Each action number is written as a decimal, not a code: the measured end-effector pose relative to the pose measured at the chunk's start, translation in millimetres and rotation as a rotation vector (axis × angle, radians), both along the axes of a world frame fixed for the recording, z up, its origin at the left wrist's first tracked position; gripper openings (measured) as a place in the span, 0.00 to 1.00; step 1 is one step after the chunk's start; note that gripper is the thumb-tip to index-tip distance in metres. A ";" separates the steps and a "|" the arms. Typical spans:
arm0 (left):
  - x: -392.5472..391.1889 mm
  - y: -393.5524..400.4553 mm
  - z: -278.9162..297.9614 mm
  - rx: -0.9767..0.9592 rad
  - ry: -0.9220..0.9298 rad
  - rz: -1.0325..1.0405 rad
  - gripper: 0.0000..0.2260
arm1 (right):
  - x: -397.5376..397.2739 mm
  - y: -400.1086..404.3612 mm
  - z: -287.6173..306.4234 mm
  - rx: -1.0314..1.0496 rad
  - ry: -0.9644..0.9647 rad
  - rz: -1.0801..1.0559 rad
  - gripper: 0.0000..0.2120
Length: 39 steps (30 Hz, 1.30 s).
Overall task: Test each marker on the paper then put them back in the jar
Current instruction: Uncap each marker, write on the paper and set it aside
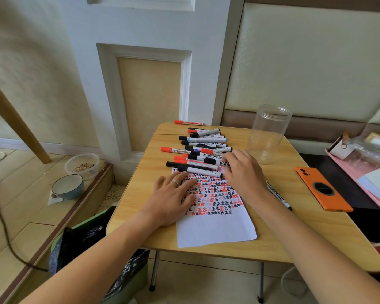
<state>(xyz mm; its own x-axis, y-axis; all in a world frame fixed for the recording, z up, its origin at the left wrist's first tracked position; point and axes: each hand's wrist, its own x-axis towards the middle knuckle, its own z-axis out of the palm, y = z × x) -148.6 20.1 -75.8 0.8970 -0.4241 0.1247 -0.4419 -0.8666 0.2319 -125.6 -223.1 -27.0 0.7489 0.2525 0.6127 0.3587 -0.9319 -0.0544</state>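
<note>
Several whiteboard markers (pixel 203 148) with black, red and blue caps lie in a pile across the far half of the small wooden table (pixel 294 227). A white paper (pixel 215 229) covered with red and black test marks lies in front of them. My left hand (pixel 173 194) rests flat on the paper with straight fingers. My right hand (pixel 242 170) is on the right ends of the nearest markers, fingers bent; whether it pinches one is hidden. One black marker (pixel 280 197) lies by my right wrist. The clear jar (pixel 270 132) stands upright and holds nothing, at the far right.
An orange phone (pixel 323 190) lies at the table's right edge beside a pink tray (pixel 358 174) of odds and ends. One red marker (pixel 188 122) lies at the far edge. A bin with a black bag (pixel 90 238) and two bowls (pixel 67 186) are on the floor at the left.
</note>
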 end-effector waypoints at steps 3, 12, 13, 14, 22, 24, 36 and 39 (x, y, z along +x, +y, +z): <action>-0.6 0.2 1.8 -0.036 -0.007 0.016 0.26 | -25.1 -3.2 3.8 -0.082 0.023 0.038 0.07; -16.8 -13.5 26.0 -0.211 -0.177 -0.179 0.22 | -86.7 -7.3 0.2 -0.075 0.307 0.109 0.05; -20.4 -16.5 28.3 -0.225 -0.175 -0.220 0.19 | -89.3 -6.9 0.4 -0.083 0.309 0.107 0.05; -23.7 -19.7 30.0 -0.242 -0.163 -0.258 0.18 | -91.1 -7.4 0.6 -0.087 0.298 0.102 0.06; -44.3 -39.0 39.5 -0.495 0.065 -0.352 0.12 | -104.7 -11.7 6.3 -0.082 0.227 0.113 0.09; -45.9 -41.6 37.6 -0.488 0.053 -0.344 0.10 | -108.3 -8.5 7.2 -0.095 0.209 0.135 0.10; -45.7 -42.5 41.2 -0.520 0.194 -0.256 0.16 | -111.9 6.3 2.9 -0.068 0.135 0.199 0.13; -47.8 -40.6 41.7 -0.540 0.168 -0.278 0.19 | -112.2 7.3 8.1 -0.041 0.175 0.201 0.12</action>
